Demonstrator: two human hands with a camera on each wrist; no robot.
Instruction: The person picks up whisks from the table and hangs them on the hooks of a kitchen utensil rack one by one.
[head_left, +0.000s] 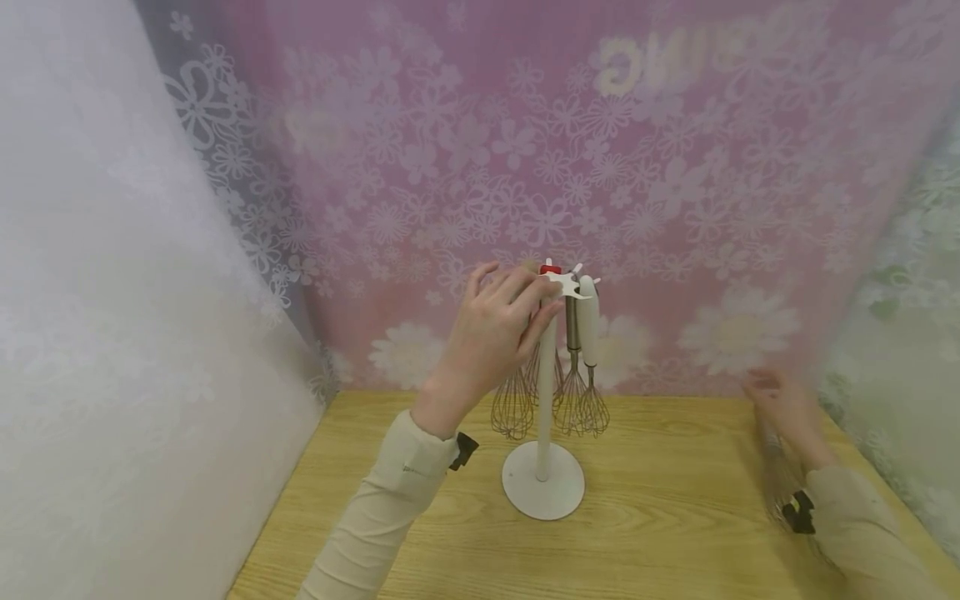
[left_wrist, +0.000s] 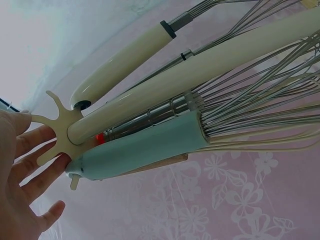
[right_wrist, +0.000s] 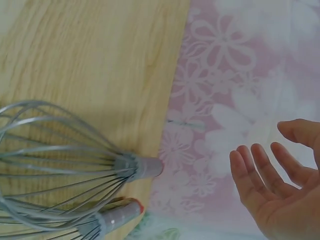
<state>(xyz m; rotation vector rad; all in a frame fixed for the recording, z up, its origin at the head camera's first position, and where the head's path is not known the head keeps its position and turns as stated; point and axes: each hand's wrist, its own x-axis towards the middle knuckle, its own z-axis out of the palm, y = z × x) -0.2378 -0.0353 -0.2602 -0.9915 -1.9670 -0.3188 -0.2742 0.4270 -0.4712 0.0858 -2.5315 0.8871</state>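
My left hand (head_left: 487, 325) is at the top of a white whisk stand (head_left: 545, 417), thumb and fingers holding its hooked crown (left_wrist: 62, 127). Several whisks hang around the post. One has a pale green handle (left_wrist: 145, 150), another a cream handle (left_wrist: 125, 62), and a metal-handled whisk (left_wrist: 150, 117) hangs between. My right hand (head_left: 787, 412) is raised at the far right with nothing in it, its fingers loosely bent. Below it, in the right wrist view, lie a whisk with a short metallic handle (right_wrist: 147, 166) and a second similar whisk (right_wrist: 120, 216).
The stand's round base (head_left: 543, 508) sits on the wooden table (head_left: 660, 517). A pink flowered curtain (head_left: 480, 167) closes off the back. Pale curtains hang along the left side (head_left: 112, 292) and the right side (head_left: 915, 375).
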